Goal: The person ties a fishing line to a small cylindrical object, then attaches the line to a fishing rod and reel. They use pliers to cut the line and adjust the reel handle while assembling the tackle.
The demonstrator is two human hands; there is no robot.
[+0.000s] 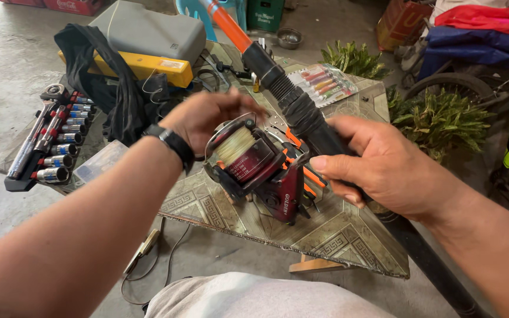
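Nearest the camera, your grey-clad knee (254,297) sits at the bottom edge, with both forearms reaching forward over it.

Your right hand (384,168) is closed around the black handle of the fishing rod (301,112), thumb laid along the near side and fingers wrapped under it. The grip is firm; the rod runs diagonally away from you, its orange section (228,26) rising toward the top of the view.

Your left hand (207,115), with a black wristband (175,144), is curled over the top of the dark red spinning reel (260,168). The fingers are bent and partly closed, touching the reel's upper rim beside the spool of pale line (234,144). Whether the fingertips pinch anything cannot be told. The reel hangs below the rod, mounted to it, above the patterned tabletop (337,235).

Beyond, to the left, a socket set (54,144) lies on the table edge. Behind it rest a black cloth (110,82) and a grey and yellow case (148,41). A packet of coloured lures (322,82) lies past the rod, and green plants (437,121) stand well off to the right.
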